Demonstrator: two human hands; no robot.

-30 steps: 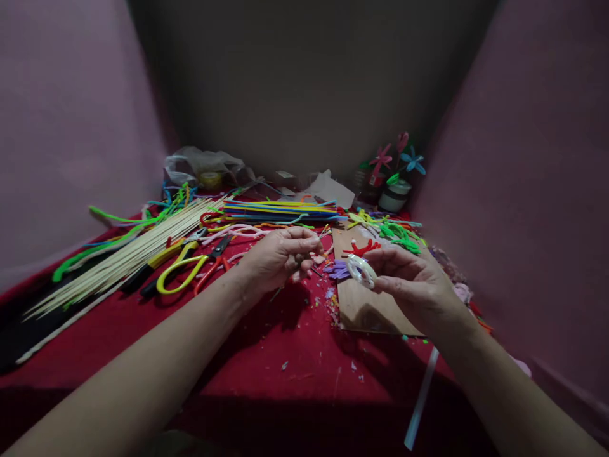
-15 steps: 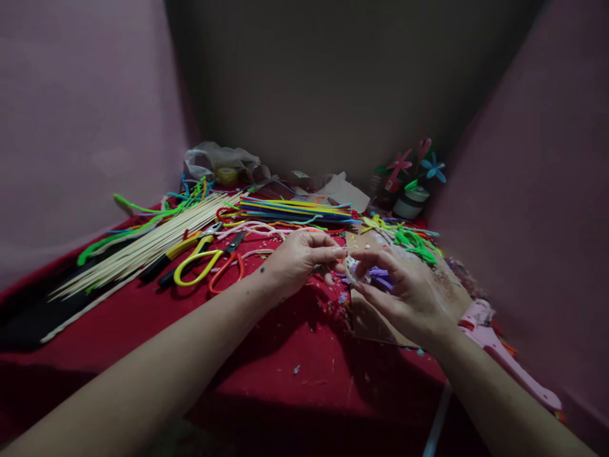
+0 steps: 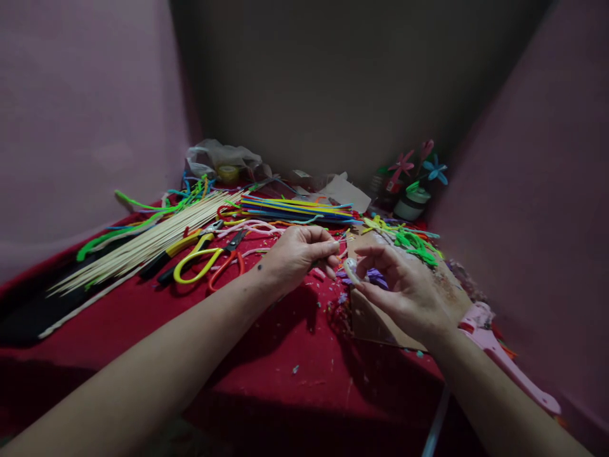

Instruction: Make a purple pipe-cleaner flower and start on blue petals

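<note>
My left hand [image 3: 297,252] hovers over the red cloth [image 3: 266,343] with thumb and forefinger pinched on something too small to make out. My right hand [image 3: 404,289] is closed around a small clear tape roll [image 3: 351,270], held just right of the left fingertips. A purple pipe-cleaner piece [image 3: 377,277] lies under the right fingers on a brown cardboard sheet [image 3: 375,320].
Left of my hands lie yellow-handled scissors [image 3: 197,263], red-handled cutters [image 3: 228,265], a bundle of wooden skewers [image 3: 143,247] and many coloured pipe cleaners [image 3: 295,209]. Green pipe cleaners [image 3: 413,242] and a pot of pipe-cleaner flowers [image 3: 413,190] sit at the back right. A pink glue gun [image 3: 499,355] lies at the right.
The view shifted, bringing the pink glue gun into sight. My hands came together half a second ago and have now drawn slightly apart, the right one still on the tape roll.
</note>
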